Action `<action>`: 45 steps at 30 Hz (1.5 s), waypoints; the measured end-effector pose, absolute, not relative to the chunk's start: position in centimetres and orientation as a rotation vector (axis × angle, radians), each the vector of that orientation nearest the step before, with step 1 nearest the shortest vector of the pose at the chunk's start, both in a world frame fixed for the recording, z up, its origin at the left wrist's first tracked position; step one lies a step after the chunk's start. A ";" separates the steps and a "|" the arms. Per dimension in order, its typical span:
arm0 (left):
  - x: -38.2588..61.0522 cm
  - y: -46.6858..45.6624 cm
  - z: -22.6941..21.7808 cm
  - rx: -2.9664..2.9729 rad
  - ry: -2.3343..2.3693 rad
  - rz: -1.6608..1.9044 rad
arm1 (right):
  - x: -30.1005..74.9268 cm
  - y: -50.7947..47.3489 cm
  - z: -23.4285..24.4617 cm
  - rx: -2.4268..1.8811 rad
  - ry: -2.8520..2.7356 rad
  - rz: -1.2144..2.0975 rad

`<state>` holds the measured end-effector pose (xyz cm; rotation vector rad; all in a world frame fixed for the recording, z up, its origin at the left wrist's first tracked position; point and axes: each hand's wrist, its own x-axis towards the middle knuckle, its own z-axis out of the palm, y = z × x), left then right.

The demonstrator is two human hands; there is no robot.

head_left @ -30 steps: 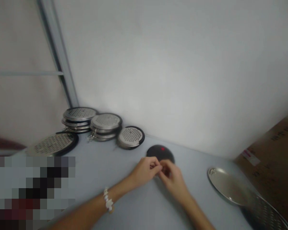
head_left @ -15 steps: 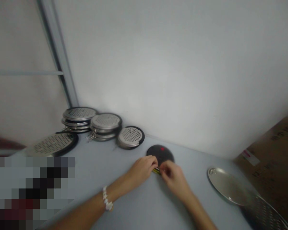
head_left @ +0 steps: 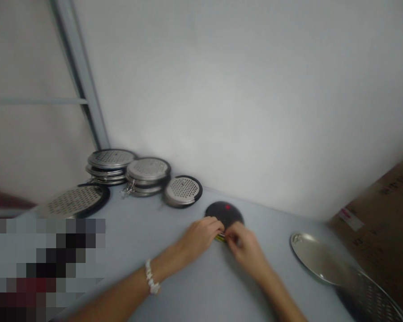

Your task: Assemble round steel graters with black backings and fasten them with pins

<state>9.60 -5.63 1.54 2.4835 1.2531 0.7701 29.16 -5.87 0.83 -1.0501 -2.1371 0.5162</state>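
A round black disc (head_left: 224, 213) with a red spot lies flat on the table near the wall. At its near rim my left hand (head_left: 204, 231) is closed, fingertips pinching the edge. From the other side my right hand (head_left: 246, 245) reaches in with thumb and fingers pinched together. What sits between those right fingertips is too small and blurred to name. A thin yellow-green strip (head_left: 219, 238) shows under the fingers at the disc's near edge. The fingertips of both hands almost meet there.
Round perforated metal discs with black rims stand left in a back stack (head_left: 110, 159), a middle stack (head_left: 148, 170) and a single disc (head_left: 183, 190). A larger perforated disc (head_left: 77, 200) lies nearer. Right are a shiny oval plate (head_left: 319, 259), a dark perforated piece (head_left: 369, 295) and a cardboard box (head_left: 386, 228).
Both hands stay at the near rim of the black disc, with only a slight shift of the fingers. Nothing else has visibly moved.
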 end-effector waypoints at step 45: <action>9.7 -5.1 1.3 2.585 1.275 0.669 | 28.6 -5.8 -0.6 -1.108 -2.167 0.377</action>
